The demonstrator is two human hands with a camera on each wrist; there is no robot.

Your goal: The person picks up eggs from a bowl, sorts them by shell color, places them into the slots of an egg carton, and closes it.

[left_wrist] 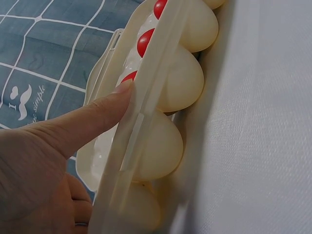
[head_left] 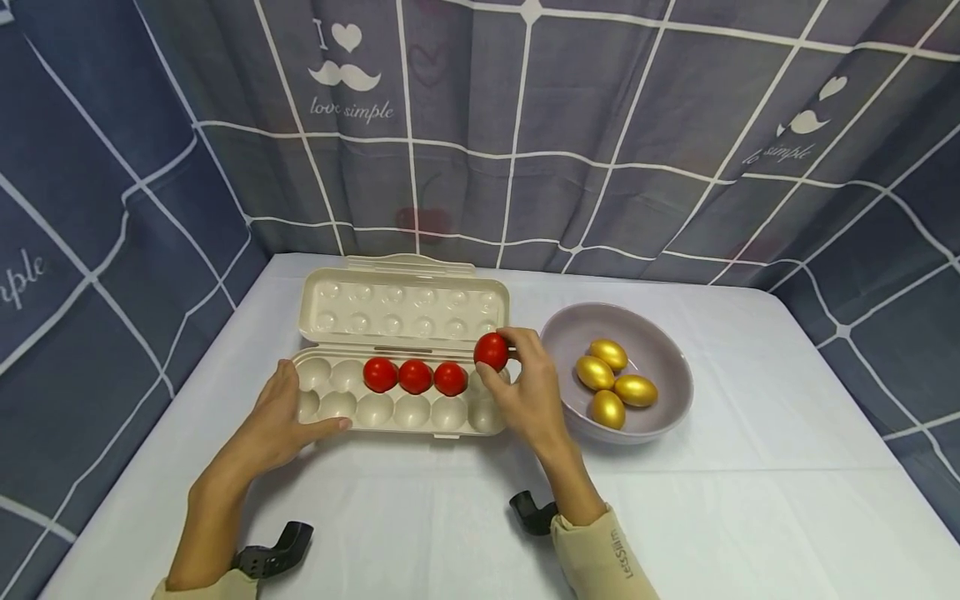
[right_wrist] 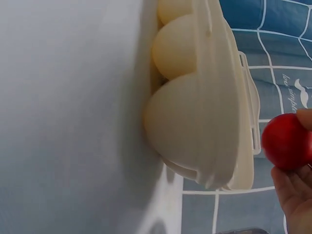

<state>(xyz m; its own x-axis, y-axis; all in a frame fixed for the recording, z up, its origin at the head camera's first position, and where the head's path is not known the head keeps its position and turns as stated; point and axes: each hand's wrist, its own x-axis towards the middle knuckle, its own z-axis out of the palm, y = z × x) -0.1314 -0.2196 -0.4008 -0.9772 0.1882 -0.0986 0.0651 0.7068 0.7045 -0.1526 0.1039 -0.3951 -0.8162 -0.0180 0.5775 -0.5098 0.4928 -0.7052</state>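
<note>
The right hand [head_left: 531, 393] pinches a red ball [head_left: 490, 352] above the carton [head_left: 373, 411] at its 2 o'clock end, a fingertip grip likely to clear the neighbouring balls [head_left: 415, 377] at 9 o'clock. The left hand [head_left: 279, 427], spread wide, touches the 8 o'clock corner, probably to steady the carton.
</note>
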